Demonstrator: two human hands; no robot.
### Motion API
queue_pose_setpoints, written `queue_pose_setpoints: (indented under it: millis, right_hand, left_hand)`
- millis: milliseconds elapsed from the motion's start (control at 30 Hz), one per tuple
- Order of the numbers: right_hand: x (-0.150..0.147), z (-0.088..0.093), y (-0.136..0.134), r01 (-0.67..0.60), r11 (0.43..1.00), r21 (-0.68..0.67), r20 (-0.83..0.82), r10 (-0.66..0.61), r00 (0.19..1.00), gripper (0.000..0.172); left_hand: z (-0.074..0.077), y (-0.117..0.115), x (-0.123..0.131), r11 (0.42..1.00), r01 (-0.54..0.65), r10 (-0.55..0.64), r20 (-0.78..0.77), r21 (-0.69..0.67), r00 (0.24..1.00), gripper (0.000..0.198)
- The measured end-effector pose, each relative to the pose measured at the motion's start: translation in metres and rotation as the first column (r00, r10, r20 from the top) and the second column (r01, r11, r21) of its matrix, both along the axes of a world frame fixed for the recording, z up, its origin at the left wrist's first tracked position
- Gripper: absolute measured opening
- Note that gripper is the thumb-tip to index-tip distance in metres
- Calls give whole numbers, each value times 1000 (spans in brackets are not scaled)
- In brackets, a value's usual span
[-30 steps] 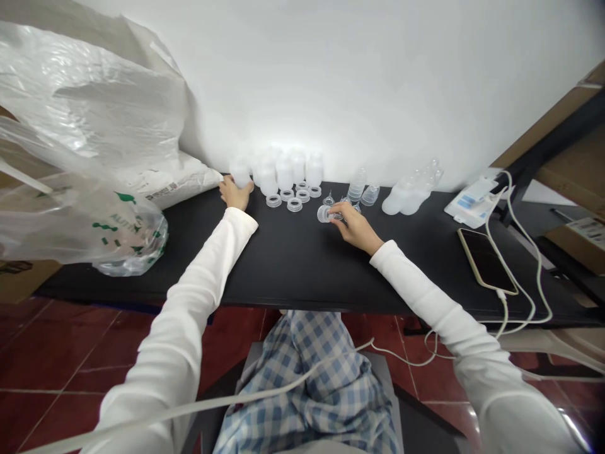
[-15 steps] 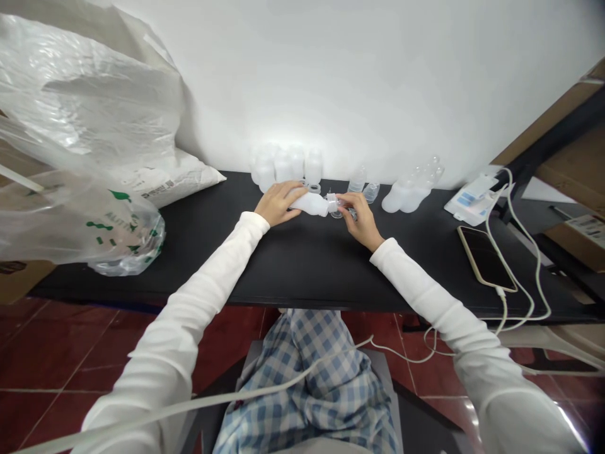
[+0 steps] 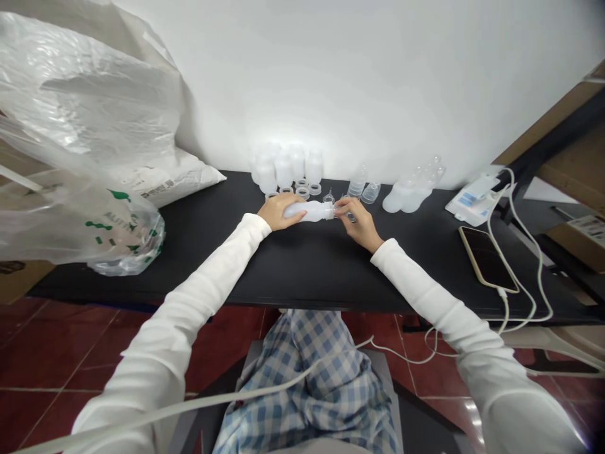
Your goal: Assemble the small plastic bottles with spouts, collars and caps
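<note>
My left hand is wrapped around a frosted white baby bottle, which is tilted on its side with its neck to the right. A clear screw ring sits at the neck. Pinched at that end, the fingers of my right hand close on a clear nipple, mostly hidden by them. Just behind the hands, several loose clear rings lie on the black table. A loose clear nipple rests beyond the bottle's neck.
Several frosted bottles stand by the wall, with clear caps to their right. Assembled bottles lie farther right. A phone, cables and a power strip occupy the right side; plastic bags are at left.
The bottle has straightened to nearly level and its neck now meets the clear ring squarely. My left hand has shifted slightly lower, uncovering the rings behind it.
</note>
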State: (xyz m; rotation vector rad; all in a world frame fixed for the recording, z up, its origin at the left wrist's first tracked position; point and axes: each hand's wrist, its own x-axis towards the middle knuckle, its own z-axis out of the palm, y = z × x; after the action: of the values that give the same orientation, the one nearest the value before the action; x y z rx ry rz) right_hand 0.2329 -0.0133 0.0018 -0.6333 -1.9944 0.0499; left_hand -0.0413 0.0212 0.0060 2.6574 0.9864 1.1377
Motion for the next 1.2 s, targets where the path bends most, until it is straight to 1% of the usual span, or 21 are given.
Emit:
queue_pose_setpoints:
  millis: [67,133,233,333,433,600,767,833,900,933,967,1000,1033,1067,1100,1133,1200]
  right_hand:
    - [-1,2,-2,2,1000,-10,-12,-2,1000,8]
    - [-2,5,-4,12,1000,-26,-12,-12,1000,8]
    - [-1,8,-6,31,996,-86,8,-31,1000,10]
    - [-1,7,-5,34,988,-153,-5,-35,999,17]
    - [0,6,-3,46,981,-191,-16,-50,999,21]
    - [1,6,-3,35,973,-229,-28,-43,999,23]
    - [0,4,-5,-3,981,-194,-37,-4,999,22]
    - [-2,2,-6,17,988,-154,-36,-22,999,18]
    - [-3,1,-8,42,994,-103,-10,-43,999,15]
    - [-3,1,-9,46,996,-75,10,-46,999,15]
    - [-2,2,-10,42,998,-48,32,-41,999,17]
    - [-1,2,-10,32,999,-26,54,-31,998,19]
    - [0,3,-10,19,1000,-11,74,-19,997,22]
    - [2,4,-10,7,1000,-6,92,-6,996,24]
    - [3,4,-10,-4,1000,-8,111,4,994,25]
    - [5,4,-10,-11,1000,-13,132,12,991,26]
    - [7,5,-10,-14,1000,-21,184,17,983,28]
  left_hand:
    - [0,-2,3,992,0,15,108,-129,994,49]
    - [-1,-3,6,970,14,37,204,-243,978,53]
    - [-3,-3,8,944,27,71,281,-328,957,57]
    - [-3,-2,8,936,27,85,299,-350,950,58]
    - [-2,-4,7,935,23,96,315,-353,944,59]
    - [2,-8,5,955,31,69,324,-294,943,61]
    - [5,-10,4,956,45,59,338,-289,939,62]
    - [5,-9,4,950,49,72,368,-308,927,61]
    - [3,-7,5,930,74,89,417,-360,905,60]
    - [2,-5,6,904,98,106,441,-415,892,59]
    - [1,-3,7,857,133,127,454,-497,882,59]
    - [0,-1,8,788,170,148,451,-591,880,59]
    - [0,0,9,707,202,165,436,-678,885,60]
    - [0,2,9,630,223,171,414,-744,894,60]
    - [1,4,10,573,236,167,394,-785,904,61]
    - [2,5,9,532,246,152,377,-811,914,62]
    - [5,6,8,470,271,109,360,-840,927,67]
